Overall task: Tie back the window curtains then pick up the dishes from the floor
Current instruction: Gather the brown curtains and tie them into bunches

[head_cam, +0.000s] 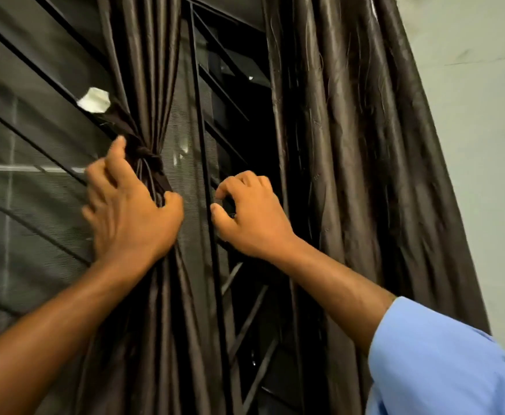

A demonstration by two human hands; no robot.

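The left hand is wrapped round the gathered left curtain just below its knot, thumb on one side of the bunched cloth and fingers curled behind it, with the forefinger raised against the dark tie band. The cloth is thus held pinched into a narrow neck, from which its folds fan out upward and downward; the long axis of the bundle runs nearly upright, leaning a little to the left at the top. The right hand is held apart from that bundle, on the far side of the black window frame bar, with its fingers loosely curled toward the thumb; whether anything thin is pinched between them cannot be told, since the tips are blurred against the dark grille.

The relation that matters is judged to be this: the second curtain hangs loose and untied just to the right of the right hand, its folds falling upright, so it is the right hand that lies nearer and would be carried rightward to gather it. A pale tag is seen up and left of the knot. No dishes or floor are shown.
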